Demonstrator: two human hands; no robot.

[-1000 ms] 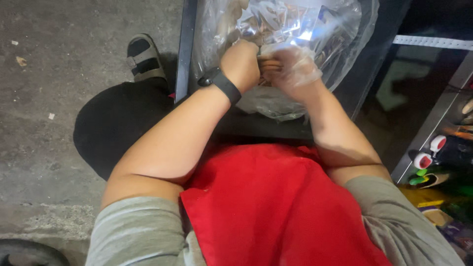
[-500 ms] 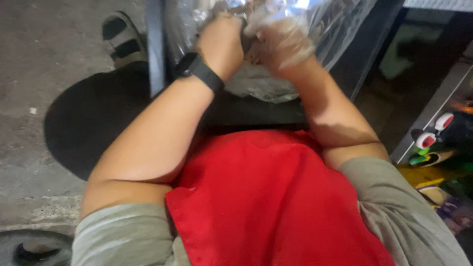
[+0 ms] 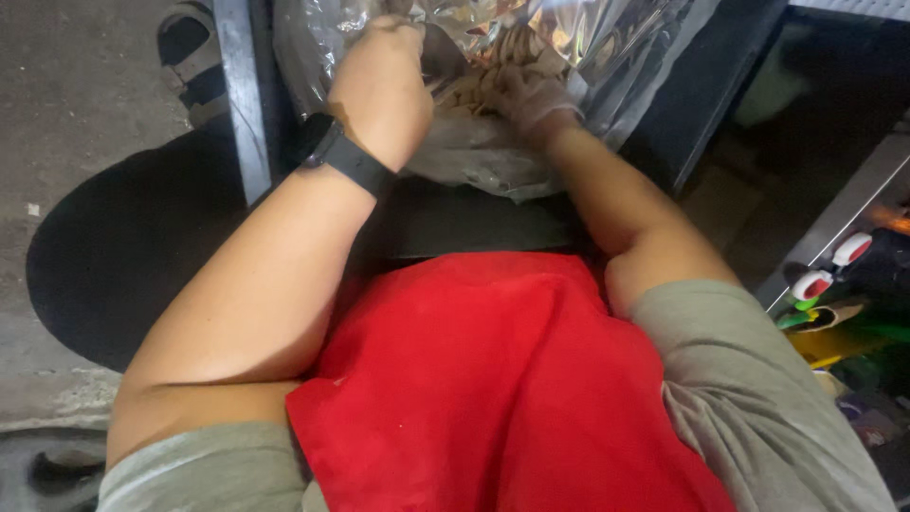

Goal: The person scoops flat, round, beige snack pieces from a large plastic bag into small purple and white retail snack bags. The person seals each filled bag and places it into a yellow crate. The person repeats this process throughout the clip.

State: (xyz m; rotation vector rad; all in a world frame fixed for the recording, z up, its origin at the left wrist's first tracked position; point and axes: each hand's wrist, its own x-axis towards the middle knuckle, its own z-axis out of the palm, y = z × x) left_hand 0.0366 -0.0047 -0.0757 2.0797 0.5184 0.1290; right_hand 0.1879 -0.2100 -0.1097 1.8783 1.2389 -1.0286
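left hand [image 3: 381,85]: bare, black wristband, fingers closed on clear plastic bag [image 3: 493,152] rim | right hand [image 3: 531,95]: thin glove, inside bag among pale contents, finger state unclear | bag: against dark counter's near edge, above red apron [image 3: 493,379]

Big clear crinkled plastic bag [image 3: 493,156] at top centre, shiny, holding pale tan pieces. Two bottles with red-and-white caps [image 3: 832,268] at right edge, beside green and yellow packaging [image 3: 834,337], blurred.
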